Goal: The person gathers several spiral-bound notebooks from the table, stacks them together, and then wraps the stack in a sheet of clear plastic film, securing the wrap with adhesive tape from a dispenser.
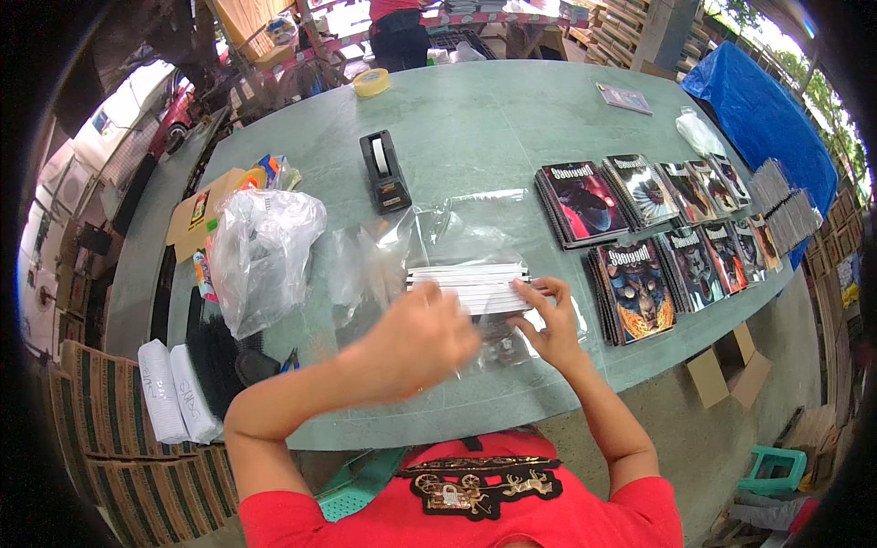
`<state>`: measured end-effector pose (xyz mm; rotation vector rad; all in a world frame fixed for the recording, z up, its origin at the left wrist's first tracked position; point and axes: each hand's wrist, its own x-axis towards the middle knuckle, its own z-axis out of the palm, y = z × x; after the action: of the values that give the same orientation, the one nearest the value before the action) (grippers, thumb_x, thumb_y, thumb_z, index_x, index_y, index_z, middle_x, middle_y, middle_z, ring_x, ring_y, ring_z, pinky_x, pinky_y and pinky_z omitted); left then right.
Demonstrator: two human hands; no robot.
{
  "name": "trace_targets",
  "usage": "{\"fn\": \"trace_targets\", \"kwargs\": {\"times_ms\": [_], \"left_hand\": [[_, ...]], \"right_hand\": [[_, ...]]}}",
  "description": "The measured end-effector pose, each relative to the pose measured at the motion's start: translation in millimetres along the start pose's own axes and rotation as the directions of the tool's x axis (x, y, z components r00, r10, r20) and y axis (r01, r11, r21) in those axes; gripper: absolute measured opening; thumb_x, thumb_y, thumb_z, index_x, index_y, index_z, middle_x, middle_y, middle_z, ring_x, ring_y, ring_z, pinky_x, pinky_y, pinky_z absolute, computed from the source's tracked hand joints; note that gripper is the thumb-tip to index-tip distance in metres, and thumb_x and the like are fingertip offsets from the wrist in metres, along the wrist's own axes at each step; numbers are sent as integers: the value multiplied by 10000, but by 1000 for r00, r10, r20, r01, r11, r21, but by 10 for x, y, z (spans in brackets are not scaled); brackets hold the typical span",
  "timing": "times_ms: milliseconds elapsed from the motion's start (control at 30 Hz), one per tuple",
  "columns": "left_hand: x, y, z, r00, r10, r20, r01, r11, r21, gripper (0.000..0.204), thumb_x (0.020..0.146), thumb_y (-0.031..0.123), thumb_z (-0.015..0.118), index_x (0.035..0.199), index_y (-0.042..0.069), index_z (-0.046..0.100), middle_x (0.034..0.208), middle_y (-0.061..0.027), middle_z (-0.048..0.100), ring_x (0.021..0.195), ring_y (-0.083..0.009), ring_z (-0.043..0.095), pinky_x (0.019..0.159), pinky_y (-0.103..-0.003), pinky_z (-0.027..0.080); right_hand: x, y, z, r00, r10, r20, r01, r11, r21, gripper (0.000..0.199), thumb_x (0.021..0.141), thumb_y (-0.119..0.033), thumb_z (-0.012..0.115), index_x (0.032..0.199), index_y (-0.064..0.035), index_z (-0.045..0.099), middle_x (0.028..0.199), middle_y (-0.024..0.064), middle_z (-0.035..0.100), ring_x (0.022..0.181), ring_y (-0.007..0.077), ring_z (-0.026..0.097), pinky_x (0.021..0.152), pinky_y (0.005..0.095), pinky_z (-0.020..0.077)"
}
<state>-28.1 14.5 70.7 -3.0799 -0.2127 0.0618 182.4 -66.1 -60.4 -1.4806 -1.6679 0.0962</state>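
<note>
Head camera view: a person in a red shirt (585,511) worked at a grey-green table (484,110). In front of the person, near the table's closer edge, lay a stack of white-edged booklets (489,300), with crinkled clear plastic film (480,215) spread around it. The right hand (554,333) was at the stack's right end, thumb and forefinger spread apart and seemingly touching it. The left hand (425,333) was blurred, its fingers curled in front of the stack's left end; whether it gripped anything could not be told. The work seemed partway along: the stack was in place, but the film looked loose and unsealed, and whether it enclosed the stack was unclear. To the right, spiral-bound notebooks (632,292) with illustrated covers stood grouped in two rows of piles. A black tape dispenser (391,190) stood beyond the film.
</note>
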Motion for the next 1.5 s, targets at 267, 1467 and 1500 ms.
{"fn": "trace_targets", "kwargs": {"times_ms": [267,1467,1500], "left_hand": [[-232,155,-87,901,402,164,-388,915,-110,289,739,174,536,1013,83,539,937,-68,540,943,-200,524,961,-465,307],[44,-46,1017,583,-380,-718,254,925,-283,286,615,182,726,893,176,659,1210,-131,439,1158,-326,326,966,-458,236],[151,-73,857,596,-333,-731,235,943,-238,279,620,200,724,890,172,661,1204,-134,443,1152,-322,336,964,-450,244]], "right_hand": [[318,-159,-100,866,-374,331,436,890,-135,402,714,-84,533,1109,-17,521,1123,112,506,1081,247,482,909,370,390],[515,-82,-51,826,-330,458,324,941,93,505,564,-143,732,1048,-135,590,976,50,484,896,256,434,796,379,352],[506,-58,-31,834,-331,441,334,940,73,485,558,-147,734,1025,-131,602,964,47,489,885,252,437,792,374,352]]}}
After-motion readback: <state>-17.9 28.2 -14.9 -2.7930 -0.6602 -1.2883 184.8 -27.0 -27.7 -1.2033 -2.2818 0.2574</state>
